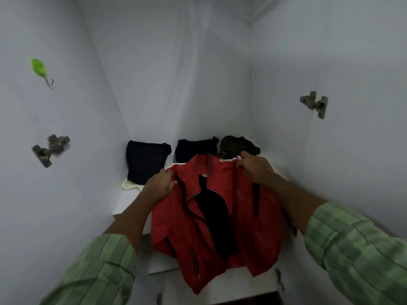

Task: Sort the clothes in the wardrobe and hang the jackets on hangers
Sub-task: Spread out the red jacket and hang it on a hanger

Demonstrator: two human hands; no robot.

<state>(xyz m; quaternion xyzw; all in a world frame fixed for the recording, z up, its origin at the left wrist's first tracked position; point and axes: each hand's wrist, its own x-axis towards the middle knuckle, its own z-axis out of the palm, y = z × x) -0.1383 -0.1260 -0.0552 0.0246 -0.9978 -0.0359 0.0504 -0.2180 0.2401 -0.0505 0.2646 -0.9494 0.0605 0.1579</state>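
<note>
Jacket, red with a dark lining, hangs low in the centre of the frame, held up over the white shelf of the wardrobe. Left hand has its fingers curled round one shoulder, thumb pinching the cloth; right hand grips the other shoulder by the collar, up and to the right. It looks light and limp, thin cloth that sags and folds between the two holds, likely a bit slick, so the shoulder seams are the sound places to keep hold while a hanger goes in. No hanger shows in frame. Behind, toward the middle of the frame, two dark folded garments and an olive one lie on the shelf.
</note>
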